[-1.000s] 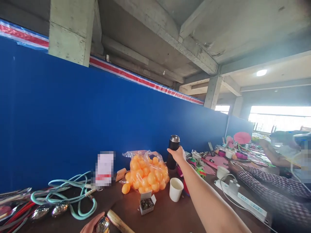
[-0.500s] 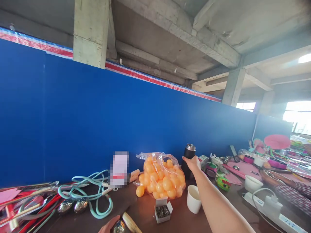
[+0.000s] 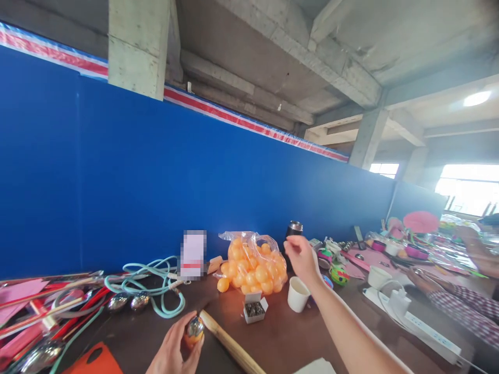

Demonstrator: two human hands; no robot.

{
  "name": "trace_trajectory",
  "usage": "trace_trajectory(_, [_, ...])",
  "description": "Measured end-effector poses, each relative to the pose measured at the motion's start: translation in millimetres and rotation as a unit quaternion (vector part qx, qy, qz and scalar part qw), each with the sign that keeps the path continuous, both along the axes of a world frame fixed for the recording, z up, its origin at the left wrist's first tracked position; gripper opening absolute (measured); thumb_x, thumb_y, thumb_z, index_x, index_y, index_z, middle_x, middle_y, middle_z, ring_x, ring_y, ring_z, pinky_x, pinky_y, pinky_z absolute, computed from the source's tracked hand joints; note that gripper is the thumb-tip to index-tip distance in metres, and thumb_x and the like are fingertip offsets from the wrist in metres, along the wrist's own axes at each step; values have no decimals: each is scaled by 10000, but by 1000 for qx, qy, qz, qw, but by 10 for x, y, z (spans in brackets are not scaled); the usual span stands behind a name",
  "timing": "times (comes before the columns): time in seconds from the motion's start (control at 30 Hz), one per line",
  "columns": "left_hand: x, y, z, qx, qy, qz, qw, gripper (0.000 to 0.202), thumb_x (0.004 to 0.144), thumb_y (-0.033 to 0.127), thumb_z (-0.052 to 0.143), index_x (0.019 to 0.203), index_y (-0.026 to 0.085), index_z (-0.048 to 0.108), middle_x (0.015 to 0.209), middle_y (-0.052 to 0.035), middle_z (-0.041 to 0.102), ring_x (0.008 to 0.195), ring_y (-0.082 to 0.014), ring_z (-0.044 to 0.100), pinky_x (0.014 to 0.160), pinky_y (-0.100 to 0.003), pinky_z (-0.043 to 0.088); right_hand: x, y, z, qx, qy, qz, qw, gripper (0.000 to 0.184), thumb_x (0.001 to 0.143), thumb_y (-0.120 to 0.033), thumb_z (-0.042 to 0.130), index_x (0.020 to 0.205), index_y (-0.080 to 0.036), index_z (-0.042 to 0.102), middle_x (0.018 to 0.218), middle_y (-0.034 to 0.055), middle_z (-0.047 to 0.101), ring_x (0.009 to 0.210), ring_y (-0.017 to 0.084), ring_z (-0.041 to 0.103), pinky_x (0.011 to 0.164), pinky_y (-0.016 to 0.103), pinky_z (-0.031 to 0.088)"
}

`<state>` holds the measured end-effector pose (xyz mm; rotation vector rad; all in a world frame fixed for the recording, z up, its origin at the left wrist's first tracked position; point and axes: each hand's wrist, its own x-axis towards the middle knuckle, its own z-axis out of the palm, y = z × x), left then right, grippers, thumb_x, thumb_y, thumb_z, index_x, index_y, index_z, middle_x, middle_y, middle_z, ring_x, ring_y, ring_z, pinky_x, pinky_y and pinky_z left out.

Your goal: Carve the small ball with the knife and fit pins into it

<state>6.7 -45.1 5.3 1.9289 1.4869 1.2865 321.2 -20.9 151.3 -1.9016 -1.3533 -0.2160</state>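
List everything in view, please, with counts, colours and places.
ceiling: one, grey, above
partition: one, blue, back
table: one, brown, foreground
cord: one tangle, teal, left
ovals: at least three, silver, left
clear bag: one, holding many orange balls, centre
loose ball: one, orange, beside bag
small box: one, white, before bag
cups: at least two, white, right of box
flask: one, black, right of bag
stick: one, tan, bottom centre
power strip: one, white, right
co-worker's sleeves: two, checked, far right
other clutter: uncountable, mixed colours, both sides
left hand: one, bare, bottom, fingers around silver piece
right hand: one, bare, in front of flask
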Motion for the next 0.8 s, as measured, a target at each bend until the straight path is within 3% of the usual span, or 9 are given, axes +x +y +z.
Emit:
trace_trajectory(0.13, [7,-87,123,-26,12,24,999,386,735,354,484,1100,234,527,1103,-32,633,966,-180,617,807,-283,496,-556,-475,-290,-108,-59,112,986,98,712,-335,597,701,-276,675,692,-39,682,641,145,605,548,208,374])
trace_trajectory(0.2, [20,-116,152,-34,11,23,999,380,741,333,474,1102,229,529,1070,-30,645,899,-167,636,789,-280,496,-728,-561,-440,-144,-79,122,979,115,670,-234,606,574,-266,660,594,-46,660,584,140,597,508,210,315])
trace_trajectory(0.3, [14,-139,173,-35,2,34,999,379,731,317,485,1092,219,541,1059,-32,649,871,-163,641,782,-276,495,-872,-521,-627,-163,-98,101,977,183,712,-196,538,580,-251,653,616,-17,663,605,161,610,500,224,288])
trace_trajectory(0.47, [-42,-103,127,9,-25,19,999,358,719,277,496,1060,197,569,1090,-53,639,996,-183,605,837,-281,486,-970,-417,-877,-155,-114,82,978,117,763,-246,517,755,-261,633,807,3,674,723,174,633,530,217,329])
trace_trajectory(0.6, [-10,-38,16,26,-34,-1,999,368,689,237,520,1051,200,577,1077,-53,647,981,-178,611,856,-272,481,-943,-374,-1054,-146,-120,84,978,154,812,-237,457,757,-258,599,824,1,665,693,160,631,512,216,332])
trace_trajectory(0.8, [81,13,-118,53,-55,34,997,369,670,215,523,1035,224,579,1066,-45,647,976,-169,607,866,-264,469,-852,-264,-1211,-154,-136,70,976,168,824,-198,423,730,-254,550,819,-11,634,669,159,629,500,224,329])
